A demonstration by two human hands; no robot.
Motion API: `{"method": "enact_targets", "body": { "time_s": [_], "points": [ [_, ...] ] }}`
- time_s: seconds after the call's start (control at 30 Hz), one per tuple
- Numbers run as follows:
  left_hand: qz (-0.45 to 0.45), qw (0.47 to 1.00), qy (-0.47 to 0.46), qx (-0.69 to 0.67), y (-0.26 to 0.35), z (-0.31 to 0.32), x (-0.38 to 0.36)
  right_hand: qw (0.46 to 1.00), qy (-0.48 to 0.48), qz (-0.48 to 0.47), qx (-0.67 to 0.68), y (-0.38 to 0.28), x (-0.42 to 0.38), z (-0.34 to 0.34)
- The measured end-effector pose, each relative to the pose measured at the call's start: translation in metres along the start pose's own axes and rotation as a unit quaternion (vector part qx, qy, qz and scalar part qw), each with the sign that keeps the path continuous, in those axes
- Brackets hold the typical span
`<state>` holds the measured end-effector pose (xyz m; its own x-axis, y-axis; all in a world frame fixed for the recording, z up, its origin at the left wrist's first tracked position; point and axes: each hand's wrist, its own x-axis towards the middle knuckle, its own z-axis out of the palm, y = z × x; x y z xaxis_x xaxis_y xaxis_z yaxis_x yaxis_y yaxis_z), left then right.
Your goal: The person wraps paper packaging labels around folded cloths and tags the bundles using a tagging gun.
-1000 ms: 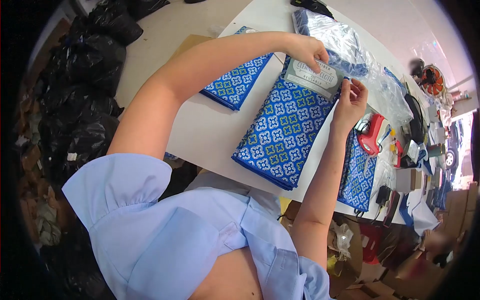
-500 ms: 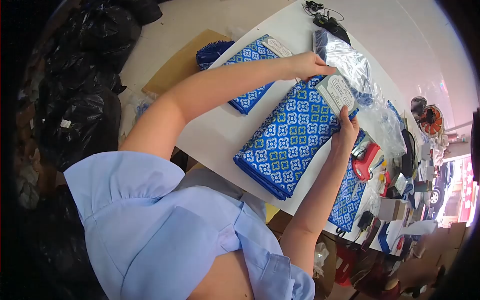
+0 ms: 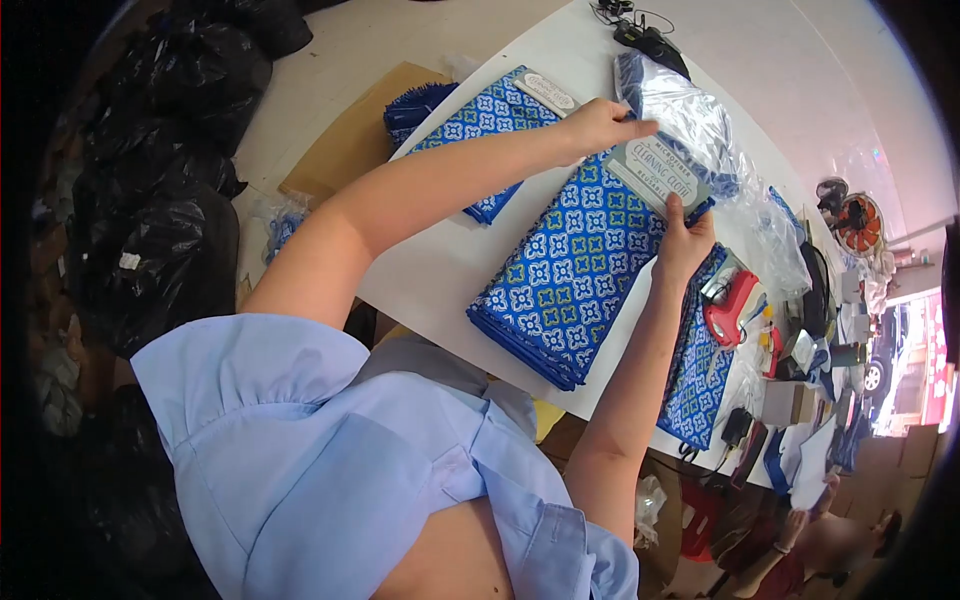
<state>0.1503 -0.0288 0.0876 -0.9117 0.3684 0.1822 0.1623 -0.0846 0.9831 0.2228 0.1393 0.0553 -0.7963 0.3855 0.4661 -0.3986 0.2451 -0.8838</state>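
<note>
**A:** So where are the hands? Right hand (image 3: 683,240) pinches the near corner of the grey card label (image 3: 660,175), left hand (image 3: 600,122) has fingers laid on its far end.

**B:** Yep, and the label sits across the far end of the folded blue cloth (image 3: 575,265), whose long axis runs toward the body on the worktop (image 3: 430,270). Plastic bag (image 3: 700,120) just beyond.

Matt patterned cloth (image 3: 570,265), seemingly card label (image 3: 659,175), glossy plastic bag (image 3: 700,125).

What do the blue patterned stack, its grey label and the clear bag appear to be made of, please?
Blue patterned stack: seemingly woven or microfibre cloth, matte, with soft folded edges. Grey label: probably card, flat and printed. Clear bag: thin plastic film, glossy and crinkled.
</note>
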Motion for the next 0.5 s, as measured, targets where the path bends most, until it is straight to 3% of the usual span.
{"method": "enact_targets", "body": {
  "time_s": [0.03, 0.07, 0.13, 0.2, 0.27, 0.3, 0.43, 0.5],
  "points": [
    [0.056, 0.996, -0.034, 0.064, -0.002, -0.001, 0.001, 1.0, 0.003, -0.009, 0.01, -0.001, -0.001, 0.001],
    [0.055, 0.996, -0.04, 0.065, -0.003, -0.004, 0.004, 1.0, 0.005, -0.018, 0.019, -0.002, -0.002, 0.002],
    [0.197, 0.937, 0.056, 0.282, 0.002, -0.008, 0.006, 1.0, 0.005, -0.009, 0.011, -0.006, -0.002, 0.002],
    [0.209, 0.935, 0.019, 0.285, 0.018, -0.006, 0.011, 0.998, -0.019, -0.018, -0.05, -0.009, -0.002, 0.003],
    [0.242, 0.871, -0.156, 0.398, 0.038, 0.002, 0.01, 0.998, -0.019, -0.022, -0.059, -0.015, -0.004, 0.007],
    [0.28, 0.842, -0.192, 0.419, 0.036, 0.005, 0.018, 0.999, -0.028, -0.024, -0.025, -0.016, -0.004, 0.009],
    [0.211, 0.829, -0.273, 0.44, 0.052, 0.013, 0.027, 0.995, -0.068, 0.022, 0.07, -0.036, -0.009, 0.006],
    [0.156, 0.849, -0.346, 0.367, 0.055, 0.009, 0.032, 0.987, -0.079, 0.05, 0.128, -0.038, -0.01, -0.001]
  ]
}}
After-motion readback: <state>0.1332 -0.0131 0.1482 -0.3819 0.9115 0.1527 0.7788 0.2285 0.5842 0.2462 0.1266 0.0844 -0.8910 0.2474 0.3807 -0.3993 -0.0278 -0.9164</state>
